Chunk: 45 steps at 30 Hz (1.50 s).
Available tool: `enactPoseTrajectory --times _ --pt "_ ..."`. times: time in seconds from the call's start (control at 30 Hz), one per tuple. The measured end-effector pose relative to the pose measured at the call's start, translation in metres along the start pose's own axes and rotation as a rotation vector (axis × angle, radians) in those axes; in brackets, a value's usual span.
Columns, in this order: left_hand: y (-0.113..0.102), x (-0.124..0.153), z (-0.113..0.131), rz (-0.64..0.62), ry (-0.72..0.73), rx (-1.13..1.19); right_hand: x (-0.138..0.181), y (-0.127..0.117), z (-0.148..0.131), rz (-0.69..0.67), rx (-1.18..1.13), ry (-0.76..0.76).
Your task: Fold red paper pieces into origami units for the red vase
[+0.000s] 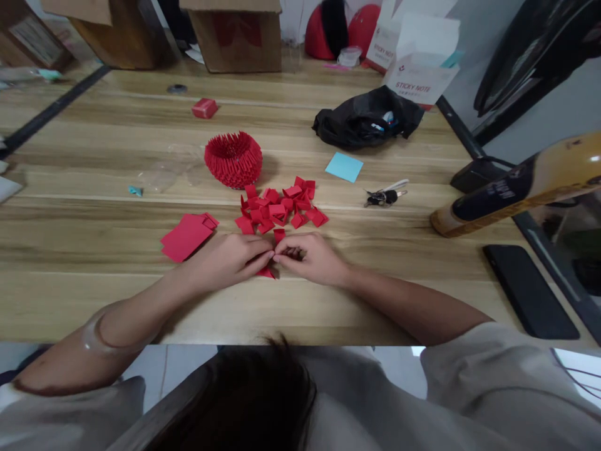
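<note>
My left hand (235, 258) and my right hand (310, 258) meet fingertip to fingertip above the table, both closed in a pinch. Between and under the fingers shows a small red paper piece (267, 272), mostly hidden by my left hand. Just beyond the fingertips is another red paper piece (279, 235). A loose pile of small folded red paper pieces (278, 212) lies farther off. To the left, a stack of flat red paper sheets (185, 238) rests near my left wrist. Behind the pile stands a round red bowl (233, 164) built from many folded paper pieces.
A wrapped red block (205, 108), blue sheet (344, 167), keys (382, 197) and black plastic bag (366, 119) lie around the wooden table (300, 313). On the right are a yellow-and-dark bottle (498, 188) and a black phone (530, 291). Cardboard boxes (235, 41) line the back.
</note>
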<state>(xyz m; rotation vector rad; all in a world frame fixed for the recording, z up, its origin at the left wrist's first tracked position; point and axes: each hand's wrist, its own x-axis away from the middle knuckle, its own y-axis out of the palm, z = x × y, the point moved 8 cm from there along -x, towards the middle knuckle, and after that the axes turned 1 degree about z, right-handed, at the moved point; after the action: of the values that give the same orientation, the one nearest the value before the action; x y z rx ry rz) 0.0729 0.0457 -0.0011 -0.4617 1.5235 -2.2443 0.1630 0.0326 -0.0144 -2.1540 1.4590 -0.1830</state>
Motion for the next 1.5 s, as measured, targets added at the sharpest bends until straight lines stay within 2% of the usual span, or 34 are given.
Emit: enactPoseTrajectory --times 1.5 --pt "-0.004 -0.0012 0.0006 0.048 -0.006 0.042 0.0001 0.0019 0.0005 0.009 0.076 -0.02"
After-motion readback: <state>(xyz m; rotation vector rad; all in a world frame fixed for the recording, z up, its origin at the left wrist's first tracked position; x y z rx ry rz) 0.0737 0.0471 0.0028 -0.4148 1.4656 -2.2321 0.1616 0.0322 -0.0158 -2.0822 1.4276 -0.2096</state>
